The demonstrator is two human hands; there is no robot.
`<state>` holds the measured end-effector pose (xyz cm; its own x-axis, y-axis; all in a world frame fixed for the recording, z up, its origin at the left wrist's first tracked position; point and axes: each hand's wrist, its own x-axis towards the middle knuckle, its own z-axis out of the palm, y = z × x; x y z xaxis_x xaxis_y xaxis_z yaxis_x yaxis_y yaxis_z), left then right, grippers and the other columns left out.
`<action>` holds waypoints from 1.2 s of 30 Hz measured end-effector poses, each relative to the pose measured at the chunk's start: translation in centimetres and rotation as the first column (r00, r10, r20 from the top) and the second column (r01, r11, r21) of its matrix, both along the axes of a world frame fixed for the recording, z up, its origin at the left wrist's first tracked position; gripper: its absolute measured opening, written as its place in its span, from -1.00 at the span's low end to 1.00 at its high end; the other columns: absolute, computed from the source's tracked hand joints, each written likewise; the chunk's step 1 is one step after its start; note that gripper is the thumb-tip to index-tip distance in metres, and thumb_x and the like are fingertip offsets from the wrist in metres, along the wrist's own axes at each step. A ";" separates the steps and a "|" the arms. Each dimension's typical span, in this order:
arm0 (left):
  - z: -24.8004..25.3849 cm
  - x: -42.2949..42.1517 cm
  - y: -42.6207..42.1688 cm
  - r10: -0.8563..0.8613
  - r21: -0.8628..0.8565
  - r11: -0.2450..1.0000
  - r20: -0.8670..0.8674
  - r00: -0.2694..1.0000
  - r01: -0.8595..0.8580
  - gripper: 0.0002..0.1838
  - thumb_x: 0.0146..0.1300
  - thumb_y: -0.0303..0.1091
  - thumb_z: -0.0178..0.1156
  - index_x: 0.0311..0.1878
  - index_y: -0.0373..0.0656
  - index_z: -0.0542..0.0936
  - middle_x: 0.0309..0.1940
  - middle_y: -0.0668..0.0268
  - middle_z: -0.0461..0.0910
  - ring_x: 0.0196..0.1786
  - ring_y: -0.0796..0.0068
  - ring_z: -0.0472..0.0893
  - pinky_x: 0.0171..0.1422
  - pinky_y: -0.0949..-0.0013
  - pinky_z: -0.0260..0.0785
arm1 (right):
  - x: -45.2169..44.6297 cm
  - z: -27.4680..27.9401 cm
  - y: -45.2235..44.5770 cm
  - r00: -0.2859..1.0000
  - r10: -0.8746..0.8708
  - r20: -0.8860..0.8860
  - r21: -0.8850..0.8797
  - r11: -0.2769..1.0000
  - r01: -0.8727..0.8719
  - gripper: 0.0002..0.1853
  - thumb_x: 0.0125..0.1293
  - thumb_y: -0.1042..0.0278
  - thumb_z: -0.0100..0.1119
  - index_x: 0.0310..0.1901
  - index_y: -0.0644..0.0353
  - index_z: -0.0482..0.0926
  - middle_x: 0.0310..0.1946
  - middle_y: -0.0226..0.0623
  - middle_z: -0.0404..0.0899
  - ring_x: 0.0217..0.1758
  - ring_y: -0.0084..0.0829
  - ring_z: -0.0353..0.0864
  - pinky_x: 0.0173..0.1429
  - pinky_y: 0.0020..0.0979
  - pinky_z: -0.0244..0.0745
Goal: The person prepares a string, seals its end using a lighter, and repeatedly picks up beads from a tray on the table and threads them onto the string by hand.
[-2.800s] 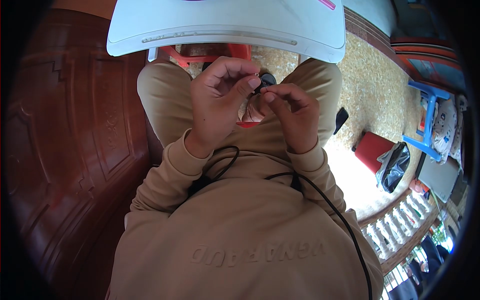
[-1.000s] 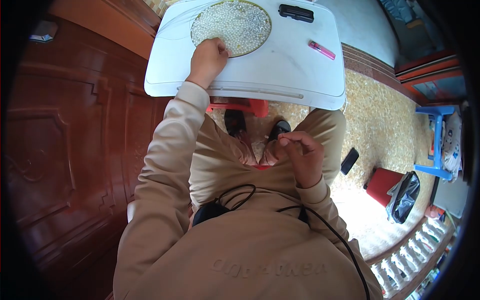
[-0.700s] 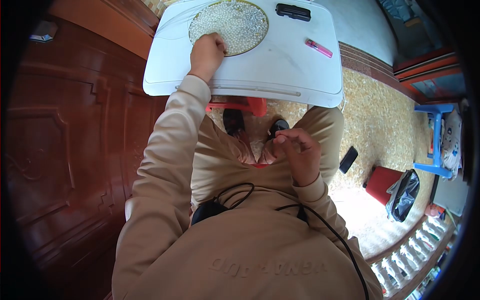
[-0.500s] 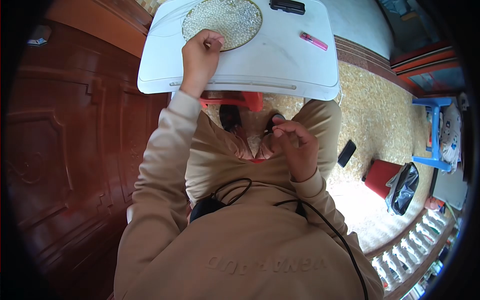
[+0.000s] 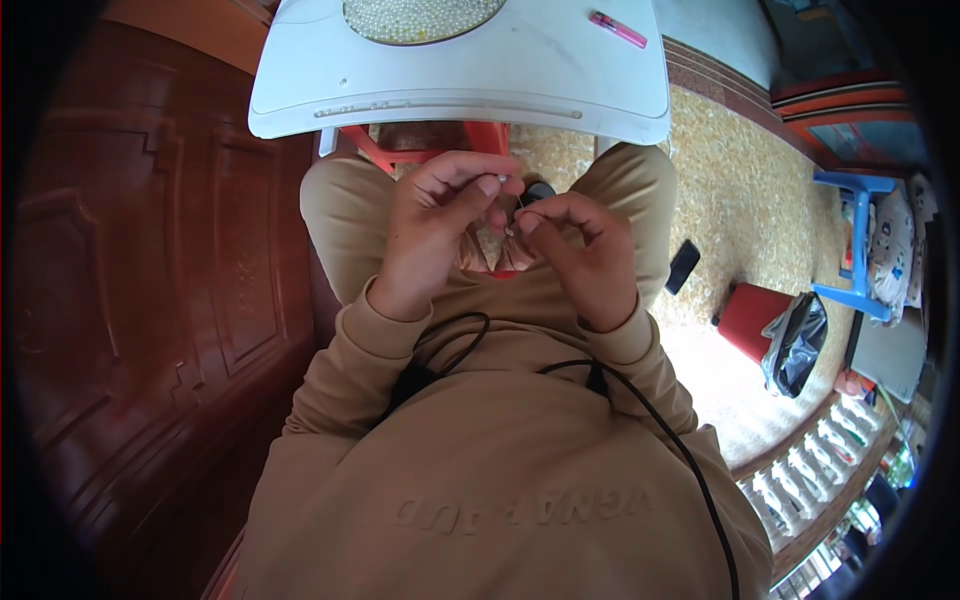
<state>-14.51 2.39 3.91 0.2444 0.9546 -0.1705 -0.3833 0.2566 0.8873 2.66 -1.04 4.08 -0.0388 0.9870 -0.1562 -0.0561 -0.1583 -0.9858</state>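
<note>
Over my lap, my left hand [image 5: 440, 215] pinches a small white pearl bead [image 5: 502, 178] between thumb and forefinger. Close beside it, my right hand [image 5: 585, 250] is closed in a pinch on a thin needle-like wire [image 5: 520, 202], which points up toward that bead. Whether the wire passes through the bead is too small to tell. Just below the right fingertips is another tiny pale bead [image 5: 509, 231]. On the white table [image 5: 540, 80] ahead lies a round tray [image 5: 405, 44] filled with pearl beads [image 5: 425, 15]; its far part is out of view.
A pink lighter [image 5: 618, 29] lies on the table, and a few loose beads [image 5: 378, 105] sit along its front groove. Under it is a red stool [image 5: 485, 137]. To the right are a phone [image 5: 683, 266] on the floor, a lined red bin [image 5: 750, 322] and a blue stool [image 5: 857, 240].
My left hand has come back from the bead tray to meet my right hand, carrying a bead. My right hand has moved slightly left. The view has tilted downward.
</note>
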 end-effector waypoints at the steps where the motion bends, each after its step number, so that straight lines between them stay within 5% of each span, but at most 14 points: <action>1: 0.2 -0.2 -0.2 -0.007 -0.009 1.000 0.028 1.000 0.007 -0.78 0.42 -0.60 0.10 0.05 -0.32 0.64 -0.16 0.16 0.69 -0.34 0.57 0.54 -0.22 0.54 0.46 | -0.1 0.2 -0.1 1.000 0.002 -0.031 -0.006 1.000 -0.003 -0.93 0.27 0.58 0.29 -0.23 0.29 0.71 -0.47 -0.42 0.65 -0.51 -0.71 0.39 -0.42 -0.68 0.26; 8: 0.4 -0.7 -0.9 -0.051 -0.073 0.995 0.194 0.980 0.066 -0.77 0.46 -0.57 0.08 0.10 -0.29 0.61 -0.12 0.13 0.69 -0.34 0.55 0.56 -0.23 0.52 0.47 | 0.2 1.7 -0.9 0.998 0.047 0.035 -0.024 0.999 -0.046 -0.93 0.30 0.60 0.25 -0.23 0.39 0.68 -0.45 -0.29 0.66 -0.41 -0.56 0.55 -0.24 -0.59 0.47; 13: 0.7 -0.5 -1.4 -0.034 -0.057 0.997 0.137 0.990 0.042 -0.78 0.47 -0.53 0.10 0.09 -0.27 0.62 -0.15 0.15 0.70 -0.34 0.55 0.57 -0.27 0.52 0.45 | 0.3 1.8 -1.4 0.997 -0.001 0.075 0.035 0.999 -0.001 -0.95 0.23 0.57 0.29 -0.30 0.32 0.71 -0.55 -0.39 0.64 -0.56 -0.70 0.40 -0.46 -0.69 0.24; 18: 1.2 -0.4 -1.9 -0.032 -0.020 0.999 0.034 0.999 0.033 -0.79 0.44 -0.53 0.14 0.08 -0.27 0.63 -0.18 0.18 0.70 -0.35 0.58 0.57 -0.38 0.58 0.42 | 0.5 3.0 -1.8 0.994 0.064 0.092 -0.074 0.996 -0.057 -0.93 0.29 0.59 0.26 -0.25 0.40 0.69 -0.47 -0.29 0.68 -0.42 -0.55 0.59 -0.25 -0.61 0.48; 23: 1.2 -0.7 -2.3 -0.049 0.041 0.998 -0.062 0.997 0.051 -0.79 0.45 -0.55 0.12 0.07 -0.34 0.62 -0.13 0.13 0.67 -0.30 0.51 0.57 -0.18 0.51 0.47 | 0.5 3.1 -2.2 0.983 0.093 0.158 -0.036 0.995 -0.088 -0.93 0.29 0.58 0.26 -0.26 0.40 0.69 -0.49 -0.29 0.68 -0.42 -0.55 0.59 -0.25 -0.61 0.49; 28: 1.1 -1.0 -2.7 -0.025 0.152 0.987 -0.182 0.983 0.053 -0.80 0.36 -0.61 0.18 -0.01 -0.27 0.68 -0.26 0.26 0.68 -0.36 0.63 0.58 -0.49 0.63 0.38 | 0.8 2.9 -2.6 0.966 0.110 0.236 0.010 0.993 -0.115 -0.92 0.29 0.59 0.26 -0.23 0.40 0.69 -0.45 -0.28 0.68 -0.42 -0.54 0.59 -0.24 -0.60 0.52; 33: 1.7 -1.4 -3.1 -0.072 0.136 0.984 -0.294 0.953 0.116 -0.80 0.29 -0.68 0.20 -0.08 -0.29 0.70 -0.32 0.31 0.63 -0.37 0.63 0.55 -0.41 0.59 0.39 | 0.9 1.4 -2.5 0.975 0.128 0.179 0.033 0.990 -0.136 -0.89 0.33 0.59 0.24 -0.15 0.41 0.68 -0.42 -0.26 0.68 -0.43 -0.52 0.60 -0.24 -0.58 0.53; 36: 0.7 -0.9 -3.1 -0.081 0.272 0.951 -0.248 0.965 0.150 -0.81 0.25 -0.70 0.23 -0.13 -0.29 0.72 -0.34 0.33 0.60 -0.40 0.62 0.53 -0.36 0.56 0.39 | 0.7 0.5 -2.3 0.993 0.112 -0.049 0.046 0.993 -0.110 -0.87 0.37 0.60 0.21 -0.10 0.40 0.67 -0.40 -0.24 0.68 -0.42 -0.50 0.60 -0.24 -0.57 0.52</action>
<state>-15.39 -0.71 4.66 0.3422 0.9387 0.0405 -0.1420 0.0090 0.9898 3.41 -3.39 4.53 -0.1551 0.9819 -0.1088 -0.0916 -0.1240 -0.9880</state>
